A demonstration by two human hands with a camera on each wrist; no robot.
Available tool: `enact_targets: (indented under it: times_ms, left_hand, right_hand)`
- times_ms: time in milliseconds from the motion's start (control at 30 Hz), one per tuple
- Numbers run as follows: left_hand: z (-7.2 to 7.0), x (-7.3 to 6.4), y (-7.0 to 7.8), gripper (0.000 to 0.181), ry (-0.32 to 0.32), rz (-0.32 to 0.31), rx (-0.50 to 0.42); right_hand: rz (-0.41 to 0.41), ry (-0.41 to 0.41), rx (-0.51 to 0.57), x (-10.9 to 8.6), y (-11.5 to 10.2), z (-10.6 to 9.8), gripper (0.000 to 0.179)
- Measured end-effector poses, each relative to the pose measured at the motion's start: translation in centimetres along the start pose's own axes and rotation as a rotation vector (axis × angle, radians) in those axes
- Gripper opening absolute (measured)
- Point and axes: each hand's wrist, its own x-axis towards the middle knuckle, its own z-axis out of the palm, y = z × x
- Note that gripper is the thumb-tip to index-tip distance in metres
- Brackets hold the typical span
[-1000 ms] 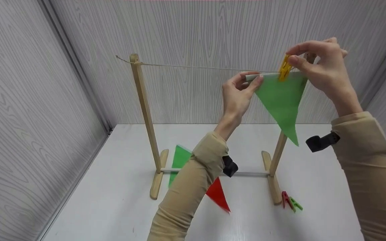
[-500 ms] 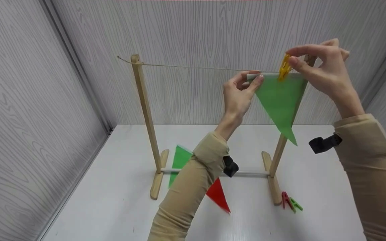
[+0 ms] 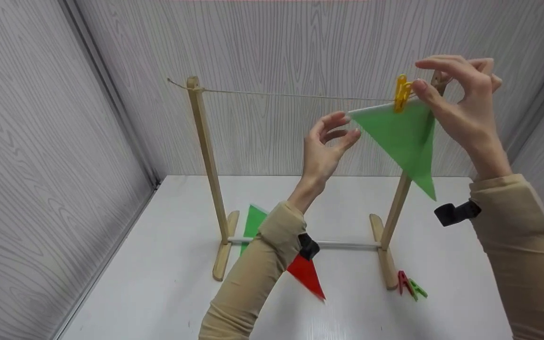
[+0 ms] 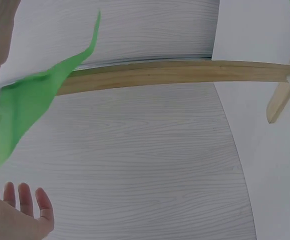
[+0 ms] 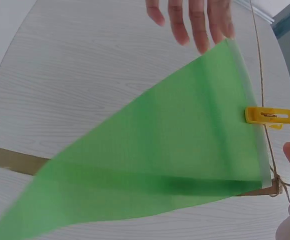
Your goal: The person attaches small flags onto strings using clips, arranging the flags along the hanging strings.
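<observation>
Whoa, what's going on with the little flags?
A person is at a string with a green flag, which hangs a bit crooked from it by one yellow clip. The right hand is open beside the clip, not gripping it. The left hand is open by the flag's near corner. On the table lie a red flag, more green cloth, and two other clips.

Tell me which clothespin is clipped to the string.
The yellow clothespin: it clips the hanging green pennant to the string. The red clothespin and the green clothespin lie down on the white table instead.
</observation>
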Motion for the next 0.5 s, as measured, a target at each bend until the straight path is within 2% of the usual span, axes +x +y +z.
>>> enact_targets:
  times_ms: [133,267,367,500]
  left_hand:
    - [-1.4,-1.5,-1.5,0.050,-0.058,-0.001,0.032]
    - [-3.1,-3.4,-3.4,0.049,-0.139,-0.022,0.074]
    - [-4.5,-4.8,-4.9,0.048,-0.187,-0.056,0.128]
    - [-6.2,-6.7,-7.1,0.046,-0.232,-0.093,0.237]
  right_hand:
    - [-0.005,0.110,0.070,-0.9,-0.2,0.4,0.043]
    - [0.008,0.219,0.162,-2.1,-0.9,1.1,0.037]
    - [-0.010,0.258,0.217,-3.1,-1.3,1.7,0.034]
    - [-0.029,0.270,0.269,-4.7,-1.1,2.5,0.035]
